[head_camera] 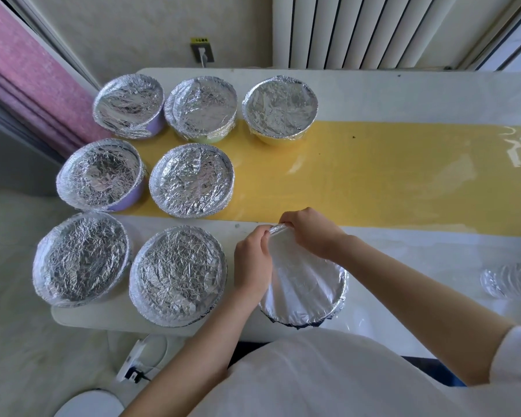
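Head view shows a foil-covered bowl (309,296) at the near edge of the white table (403,94), at about 6 o'clock in the scene, just right of the nearest of seven other foil-capped bowls (190,179). Being round, it has no long axis of its own. Its mouth faces up, and a dark rim peeks out at its 6 o'clock side. Clear film (286,257) over the smooth, shiny foil is drawn up into a fan whose long axis runs from the rim at 5 o'clock to a bunched tip at 11 o'clock. Left hand (251,260) and right hand (310,233) both pinch that tip, fingers curled tight together on it. The other bowls' foil is finely crinkled, and two show lilac walls. A glossy yellow strip (373,176) crosses the table, and a crumpled clear wad (507,279) lies at 3 o'clock.
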{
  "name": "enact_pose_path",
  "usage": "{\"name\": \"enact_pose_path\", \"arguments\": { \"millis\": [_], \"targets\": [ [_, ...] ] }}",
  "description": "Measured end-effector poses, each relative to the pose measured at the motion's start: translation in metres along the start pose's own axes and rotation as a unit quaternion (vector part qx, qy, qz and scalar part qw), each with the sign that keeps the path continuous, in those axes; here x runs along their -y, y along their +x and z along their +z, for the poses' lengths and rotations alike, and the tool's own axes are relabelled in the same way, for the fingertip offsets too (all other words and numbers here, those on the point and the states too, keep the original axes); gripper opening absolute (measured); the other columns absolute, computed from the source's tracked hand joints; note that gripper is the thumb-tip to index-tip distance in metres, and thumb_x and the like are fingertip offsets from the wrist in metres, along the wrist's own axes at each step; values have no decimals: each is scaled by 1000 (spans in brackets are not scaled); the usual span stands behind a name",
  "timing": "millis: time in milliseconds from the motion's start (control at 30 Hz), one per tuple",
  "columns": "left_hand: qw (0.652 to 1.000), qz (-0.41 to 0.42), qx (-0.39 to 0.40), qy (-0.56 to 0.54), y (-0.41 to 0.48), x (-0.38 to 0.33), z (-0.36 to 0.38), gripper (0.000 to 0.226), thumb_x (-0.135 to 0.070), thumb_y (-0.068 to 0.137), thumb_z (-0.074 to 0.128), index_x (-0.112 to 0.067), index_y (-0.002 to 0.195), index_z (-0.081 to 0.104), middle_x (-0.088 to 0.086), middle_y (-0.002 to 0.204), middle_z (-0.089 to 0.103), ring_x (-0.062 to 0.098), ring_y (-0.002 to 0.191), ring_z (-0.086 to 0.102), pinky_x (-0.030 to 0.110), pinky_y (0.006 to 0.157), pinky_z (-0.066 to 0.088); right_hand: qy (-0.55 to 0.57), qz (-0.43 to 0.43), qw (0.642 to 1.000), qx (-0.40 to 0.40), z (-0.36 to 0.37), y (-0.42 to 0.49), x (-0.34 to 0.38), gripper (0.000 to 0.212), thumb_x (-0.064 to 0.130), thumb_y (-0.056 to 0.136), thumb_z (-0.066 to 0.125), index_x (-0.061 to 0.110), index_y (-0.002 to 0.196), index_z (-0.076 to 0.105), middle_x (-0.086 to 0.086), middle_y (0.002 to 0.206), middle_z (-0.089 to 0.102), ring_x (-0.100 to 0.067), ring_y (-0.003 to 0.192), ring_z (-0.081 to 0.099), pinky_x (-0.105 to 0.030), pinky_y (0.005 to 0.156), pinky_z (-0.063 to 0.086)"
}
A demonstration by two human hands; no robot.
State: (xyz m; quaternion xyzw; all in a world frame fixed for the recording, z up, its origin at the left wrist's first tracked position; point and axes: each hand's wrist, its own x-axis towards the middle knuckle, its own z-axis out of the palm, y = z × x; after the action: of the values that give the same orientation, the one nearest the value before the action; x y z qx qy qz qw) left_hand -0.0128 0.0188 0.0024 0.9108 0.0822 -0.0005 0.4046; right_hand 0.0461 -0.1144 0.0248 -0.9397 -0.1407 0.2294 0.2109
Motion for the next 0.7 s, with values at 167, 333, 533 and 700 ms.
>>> {"name": "enact_pose_path", "arguments": {
  "millis": [167, 333, 533, 700],
  "targets": [
    [1000, -6, -7, 0, -2, -1, 0, 24, -10, 97, 43, -5, 106, 65, 13, 86, 69, 29, 77, 60, 26, 60, 31, -5, -10, 1000, 7, 1, 0, 0, 36, 0, 88, 39, 15, 113, 60, -15, 101, 66, -34, 89, 60, -34, 68, 43],
    [1000, 14, 0, 11, -3, -1, 2, 24, -9, 97, 43, -4, 108, 64, 14, 90, 69, 28, 81, 62, 21, 61, 30, 0, -7, 1000, 9, 4, -1, -3, 38, -1, 86, 39, 15, 113, 60, -16, 101, 67, -34, 89, 60, -37, 71, 48],
    [1000, 6, -12, 7, -7, 0, 0, 27, -10, 98, 42, -9, 116, 62, 10, 98, 70, 28, 89, 64, 26, 68, 40, 61, -1, 998, -15, 7, -5, -4, 33, 7, 96, 37, 17, 117, 60, -12, 110, 67, -31, 96, 60, -38, 80, 47],
    [999, -42, -26, 22, -17, -1, -9, 38, -12, 100, 36, -16, 137, 45, 7, 127, 59, 25, 114, 56, 31, 89, 41, 101, 17, 994, -35, 8, -10, -16, 31, 15, 100, 38, 14, 123, 59, -10, 118, 65, -29, 107, 58, -30, 86, 41]
  ]
}}
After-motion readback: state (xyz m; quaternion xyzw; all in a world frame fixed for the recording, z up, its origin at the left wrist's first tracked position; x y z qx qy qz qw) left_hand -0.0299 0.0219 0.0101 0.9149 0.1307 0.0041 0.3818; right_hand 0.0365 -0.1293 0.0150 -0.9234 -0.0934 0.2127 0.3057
